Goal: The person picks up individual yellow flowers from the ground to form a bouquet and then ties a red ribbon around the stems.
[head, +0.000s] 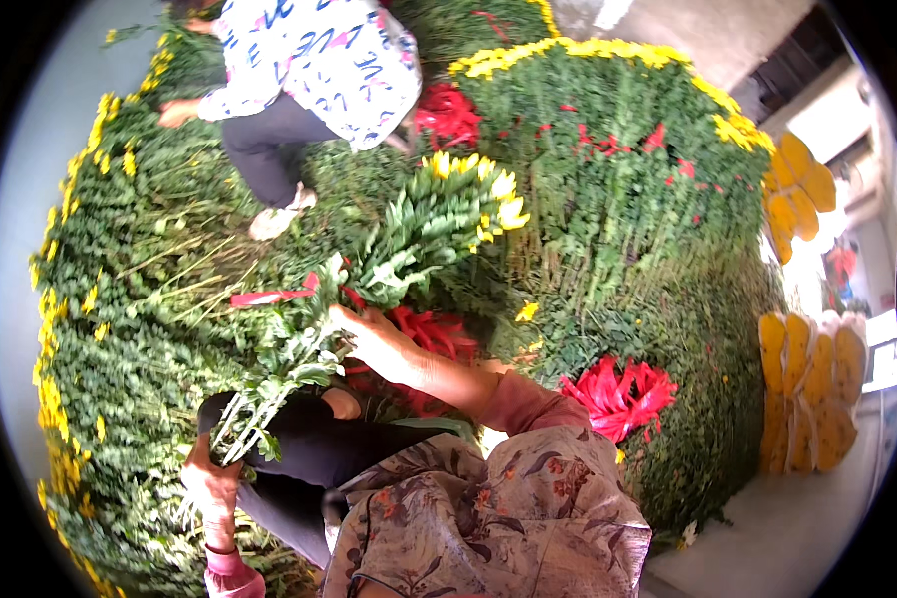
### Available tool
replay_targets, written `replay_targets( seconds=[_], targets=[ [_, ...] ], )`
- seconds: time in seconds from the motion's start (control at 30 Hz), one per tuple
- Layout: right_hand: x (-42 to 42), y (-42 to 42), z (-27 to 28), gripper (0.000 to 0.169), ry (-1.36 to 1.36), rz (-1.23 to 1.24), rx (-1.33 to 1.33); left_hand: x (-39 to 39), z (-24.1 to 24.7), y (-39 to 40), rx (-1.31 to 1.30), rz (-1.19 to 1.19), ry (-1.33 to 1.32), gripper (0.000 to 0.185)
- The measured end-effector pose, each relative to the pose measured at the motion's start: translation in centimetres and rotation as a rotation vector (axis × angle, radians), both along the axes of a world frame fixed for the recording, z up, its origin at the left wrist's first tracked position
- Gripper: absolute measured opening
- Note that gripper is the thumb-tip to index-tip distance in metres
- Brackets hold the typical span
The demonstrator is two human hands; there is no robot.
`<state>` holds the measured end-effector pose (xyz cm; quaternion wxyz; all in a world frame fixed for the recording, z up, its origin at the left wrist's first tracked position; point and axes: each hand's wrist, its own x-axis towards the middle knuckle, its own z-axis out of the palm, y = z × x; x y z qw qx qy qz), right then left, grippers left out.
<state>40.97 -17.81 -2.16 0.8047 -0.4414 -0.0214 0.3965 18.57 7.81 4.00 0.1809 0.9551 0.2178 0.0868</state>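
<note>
A bunch of yellow chrysanthemum-like flowers point(426, 224) lies slantwise across my hands, its blooms towards the upper right. Near the stem ends, my left hand point(211, 478) is closed around the stems beside my knee. My right hand point(370, 336) grips the bunch about midway, at the leafy stems. A red ribbon point(269, 298) crosses the bunch just above my right fingers, one end sticking out to the left. Whether my right fingers also pinch the ribbon cannot be told. More red ribbons point(433, 333) lie under my right forearm.
Cut flowers are stacked in a large heap point(605, 194) at right and a long row point(119, 359) at left. A red ribbon bundle point(619, 396) lies by my right elbow. Another person point(321, 67) bends over the flowers ahead. Yellow wrapped bundles point(811, 392) stand at far right.
</note>
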Motion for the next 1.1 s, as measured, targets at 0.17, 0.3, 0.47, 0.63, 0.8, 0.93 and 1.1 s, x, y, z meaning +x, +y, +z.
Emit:
replay_targets(
  seconds=[0.17,0.3,0.47,0.63,0.8,0.93,1.1],
  targets=[
    [1.3,-2.6,6.8,0.036,-0.319,-0.263,0.211,5.9,2.5,-3.1,-0.321,-0.139,-0.071,0.034],
    [1.6,-4.9,9.3,0.047,-0.319,-0.434,0.291,9.0,5.4,-7.0,-1.137,-0.377,0.05,0.06],
    [1.4,-6.6,11.5,0.033,-0.46,-0.654,0.339,9.8,3.8,-6.6,-1.594,-0.549,0.385,0.081],
    [2.8,-8.7,13.4,0.031,-0.085,-0.623,0.607,8.5,4.1,-4.2,-1.751,-0.567,0.611,0.072],
    [4.6,-11.0,12.6,0.026,-0.353,-0.824,0.388,6.5,2.6,0.3,-1.297,-0.324,0.553,0.023],
    [6.4,-15.7,11.7,0.027,-0.346,-1.041,0.15,6.9,-1.3,7.0,-0.51,-0.443,0.285,0.01],
    [9.8,-24.2,8.9,0.038,-0.654,-1.314,-0.109,3.5,-10.9,24.9,-0.238,-0.096,0.064,0.014]
  ],
)
